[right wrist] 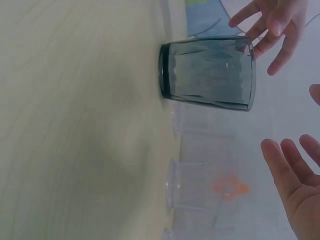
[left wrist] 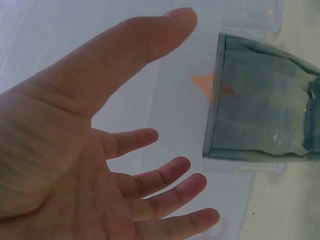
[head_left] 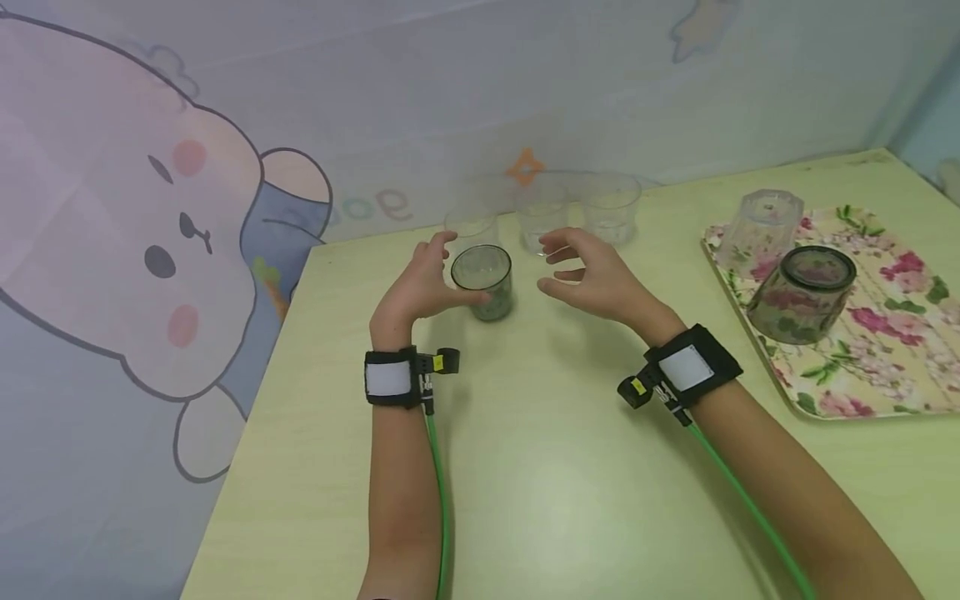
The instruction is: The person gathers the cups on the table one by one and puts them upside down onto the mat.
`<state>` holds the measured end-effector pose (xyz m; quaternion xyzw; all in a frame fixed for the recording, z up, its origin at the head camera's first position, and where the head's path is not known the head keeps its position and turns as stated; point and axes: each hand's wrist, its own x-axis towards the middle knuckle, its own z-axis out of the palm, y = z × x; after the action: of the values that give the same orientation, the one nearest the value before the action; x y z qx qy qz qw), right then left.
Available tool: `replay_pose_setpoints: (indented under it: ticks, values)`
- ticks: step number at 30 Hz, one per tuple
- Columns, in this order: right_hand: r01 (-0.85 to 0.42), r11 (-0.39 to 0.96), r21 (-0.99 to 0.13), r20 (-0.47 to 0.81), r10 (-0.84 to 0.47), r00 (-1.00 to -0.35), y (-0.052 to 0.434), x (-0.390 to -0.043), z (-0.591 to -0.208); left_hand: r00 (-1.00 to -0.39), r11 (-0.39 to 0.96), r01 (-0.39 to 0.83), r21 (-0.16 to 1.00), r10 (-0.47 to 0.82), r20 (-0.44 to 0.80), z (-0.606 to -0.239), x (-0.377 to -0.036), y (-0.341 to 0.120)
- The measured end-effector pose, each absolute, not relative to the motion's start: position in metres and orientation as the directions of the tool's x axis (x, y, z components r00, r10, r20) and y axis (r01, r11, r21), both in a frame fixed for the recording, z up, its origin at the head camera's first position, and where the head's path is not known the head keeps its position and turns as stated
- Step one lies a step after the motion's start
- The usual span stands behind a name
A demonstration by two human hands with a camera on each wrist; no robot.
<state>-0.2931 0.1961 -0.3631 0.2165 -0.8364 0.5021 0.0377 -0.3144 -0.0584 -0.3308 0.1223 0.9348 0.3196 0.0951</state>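
Note:
A smoky grey-green drinking glass [head_left: 495, 302] stands upright on the table, its rim facing up. My left hand [head_left: 423, 287] is just left of it, thumb and fingers spread apart; in the left wrist view a gap separates the hand [left wrist: 65, 145] from the glass [left wrist: 260, 102]. To the right, my right hand [head_left: 596, 279] hovers with fingers loosely bent and holds nothing. The right wrist view has the glass [right wrist: 210, 74] sideways, the left hand [right wrist: 285, 25] close by its rim and the right hand [right wrist: 307, 205] apart from it.
Behind the hands, clear glasses [head_left: 611, 218] stand in a row before the printed curtain [head_left: 450, 92]. At the right lies a floral tray [head_left: 885, 375] bearing an upside-down clear glass [head_left: 761, 233] and an upside-down grey glass [head_left: 798, 304].

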Motion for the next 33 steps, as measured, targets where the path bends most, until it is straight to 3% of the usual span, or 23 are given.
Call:
replay_pose_setpoints:
  ticks: [8,20,33]
  values:
    - [-0.396,0.39,-0.831,0.269,-0.341,-0.901,0.175,-0.307,-0.372,-0.952,0.732,0.095,0.675,0.265,-0.153,-0.342,-0.321,-0.065]
    - [-0.329,0.463,-0.823,0.129,-0.412,-0.902,0.154,-0.329,-0.387,-0.938,0.684,0.057,0.727,0.286,-0.195,-0.369,-0.334,-0.072]
    - [-0.33,0.434,-0.838,0.134,-0.424,-0.896,0.145,-0.337,-0.394,-0.926,0.577,0.045,0.816,0.332,-0.183,-0.385,-0.343,-0.075]
